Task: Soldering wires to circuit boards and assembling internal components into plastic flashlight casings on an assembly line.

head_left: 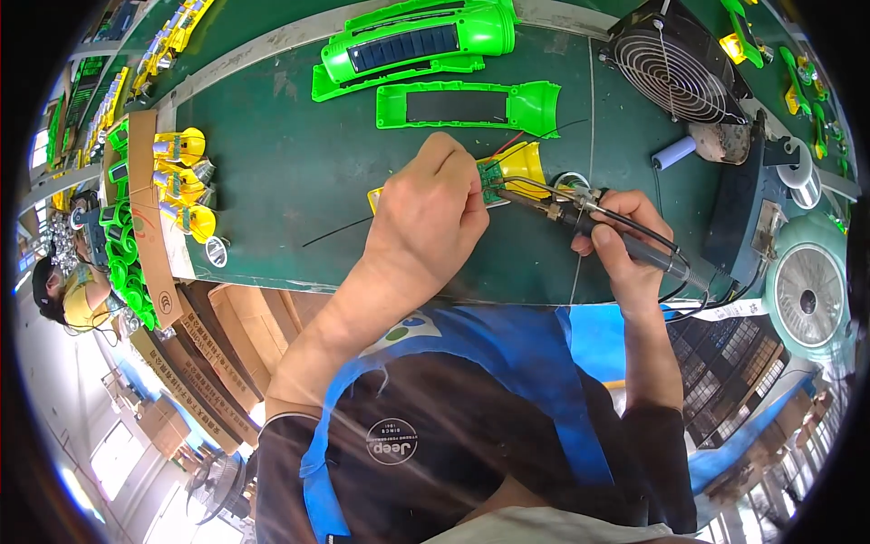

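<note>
My right hand grips a soldering iron with a thin metal feed tube running alongside it. Its tip reaches a small green circuit board set against a yellow cone-shaped lamp housing. On the other side of the board, my left hand is closed in a pinch, and its fingertips hide what lies between them. Red and black wires rise from the board. Another black wire sticks out to the left from under my left hand. A round silver reflector lies behind the iron.
Green casing halves lie at the back. Yellow lamp assemblies stand left beside a cardboard box of green parts. To the right are a black fan, a purple cylindrical cell, a solder spool and a pale green fan.
</note>
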`<state>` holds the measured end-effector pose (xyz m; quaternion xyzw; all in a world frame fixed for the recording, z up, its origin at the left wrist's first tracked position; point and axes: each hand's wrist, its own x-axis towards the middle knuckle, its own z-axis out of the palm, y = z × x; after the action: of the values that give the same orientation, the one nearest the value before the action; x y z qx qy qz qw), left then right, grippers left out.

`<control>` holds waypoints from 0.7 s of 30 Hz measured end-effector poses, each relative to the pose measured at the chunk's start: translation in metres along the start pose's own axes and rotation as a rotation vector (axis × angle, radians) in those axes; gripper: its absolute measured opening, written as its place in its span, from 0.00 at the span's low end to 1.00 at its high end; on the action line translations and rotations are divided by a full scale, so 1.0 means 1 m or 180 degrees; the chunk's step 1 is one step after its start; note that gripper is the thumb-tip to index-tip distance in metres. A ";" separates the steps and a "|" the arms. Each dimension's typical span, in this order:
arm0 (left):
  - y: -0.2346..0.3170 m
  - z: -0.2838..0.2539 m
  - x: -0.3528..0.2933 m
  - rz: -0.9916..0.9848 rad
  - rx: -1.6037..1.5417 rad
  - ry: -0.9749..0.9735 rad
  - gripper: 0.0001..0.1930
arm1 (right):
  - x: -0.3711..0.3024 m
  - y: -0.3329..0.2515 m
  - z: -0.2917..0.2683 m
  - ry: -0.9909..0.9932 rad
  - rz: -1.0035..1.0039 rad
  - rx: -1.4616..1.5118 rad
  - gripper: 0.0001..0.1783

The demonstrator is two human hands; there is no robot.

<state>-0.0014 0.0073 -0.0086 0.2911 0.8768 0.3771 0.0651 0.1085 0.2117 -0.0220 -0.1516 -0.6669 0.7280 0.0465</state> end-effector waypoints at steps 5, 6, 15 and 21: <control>0.001 0.000 0.002 0.0042 0.0117 -0.0038 0.08 | 0.000 0.009 -0.005 -0.0137 -0.0160 0.0027 0.10; 0.002 0.001 0.002 0.0106 0.0226 -0.0017 0.08 | 0.000 0.014 -0.007 -0.0252 -0.0286 0.0013 0.10; 0.005 0.000 0.003 0.0068 0.0297 -0.0077 0.08 | -0.003 0.015 -0.013 -0.0021 -0.0364 0.0229 0.10; 0.005 -0.002 0.003 0.0069 0.0222 -0.0076 0.08 | -0.003 0.016 -0.012 -0.0020 -0.0443 0.0391 0.12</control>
<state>-0.0022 0.0112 -0.0034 0.3072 0.8854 0.3435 0.0613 0.1168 0.2209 -0.0382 -0.0995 -0.6301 0.7630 0.1041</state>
